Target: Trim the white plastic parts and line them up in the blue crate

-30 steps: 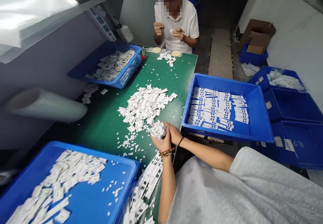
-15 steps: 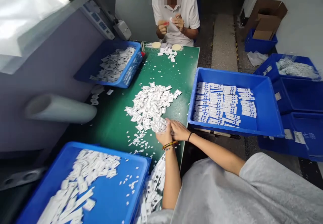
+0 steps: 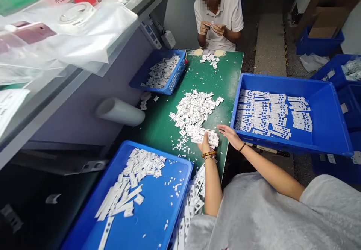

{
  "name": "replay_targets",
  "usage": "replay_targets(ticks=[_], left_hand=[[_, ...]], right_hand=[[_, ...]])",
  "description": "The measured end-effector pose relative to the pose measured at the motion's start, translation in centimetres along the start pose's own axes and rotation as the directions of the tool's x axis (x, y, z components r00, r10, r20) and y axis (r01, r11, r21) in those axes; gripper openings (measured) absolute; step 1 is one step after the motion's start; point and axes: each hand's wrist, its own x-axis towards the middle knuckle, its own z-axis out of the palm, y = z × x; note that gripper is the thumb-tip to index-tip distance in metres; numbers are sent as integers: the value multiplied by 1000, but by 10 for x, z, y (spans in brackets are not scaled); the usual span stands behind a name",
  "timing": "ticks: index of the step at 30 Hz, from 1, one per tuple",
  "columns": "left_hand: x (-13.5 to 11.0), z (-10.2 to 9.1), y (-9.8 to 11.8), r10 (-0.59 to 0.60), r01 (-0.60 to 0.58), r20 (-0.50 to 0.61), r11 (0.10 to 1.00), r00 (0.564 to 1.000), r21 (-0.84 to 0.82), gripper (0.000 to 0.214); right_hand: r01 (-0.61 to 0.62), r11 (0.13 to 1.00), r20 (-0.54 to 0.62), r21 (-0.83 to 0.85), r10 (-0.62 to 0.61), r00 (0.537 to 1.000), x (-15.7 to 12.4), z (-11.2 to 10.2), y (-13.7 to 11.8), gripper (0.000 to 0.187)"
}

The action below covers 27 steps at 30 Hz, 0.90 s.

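Note:
My left hand (image 3: 205,145), with woven bracelets at the wrist, is closed round a bundle of white plastic strips (image 3: 211,137) with small windows in them. The bundle is at the near end of a heap of small white plastic pieces (image 3: 191,109) on the green table (image 3: 225,67). To the right of it, my right hand (image 3: 231,137) is open, fingers stretched toward the bundle but apart from it. It is close to the near left corner of a blue tray (image 3: 324,111), where similar white strips (image 3: 261,111) lie in rows.
At lower left is another blue tray (image 3: 146,212) with white strips and pieces. A blue basket (image 3: 176,79) of white parts stands by the wall, near a pale roll (image 3: 121,111). Across the table, a person (image 3: 218,13) handles a small white piece. A shelf (image 3: 118,24) overhangs the left side.
My hands, together before, are now apart: the right has opened and drawn away to the right. The bundle in my left hand shows more clearly. The view has shifted left, revealing more shelf.

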Motion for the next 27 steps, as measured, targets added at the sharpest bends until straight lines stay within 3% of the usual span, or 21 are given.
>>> replay_targets(ticks=[4,9,16,27], left_hand=[[-7,-6,4,-36,37,17,997,999,-71,32],[-21,-15,7,-48,55,57,990,997,-126,33],[-27,-19,13,-59,71,97,989,994,-127,35],[-37,-17,15,-41,54,124,993,991,-104,41]], right_hand=[[-52,966,-78,252,74,994,2,-2,-10,21],[-89,916,-62,391,123,990,-7,0,-38,29],[-103,904,4,414,111,994,-17,11,-73,33],[-77,917,-9,392,88,996,-22,12,-82,33]])
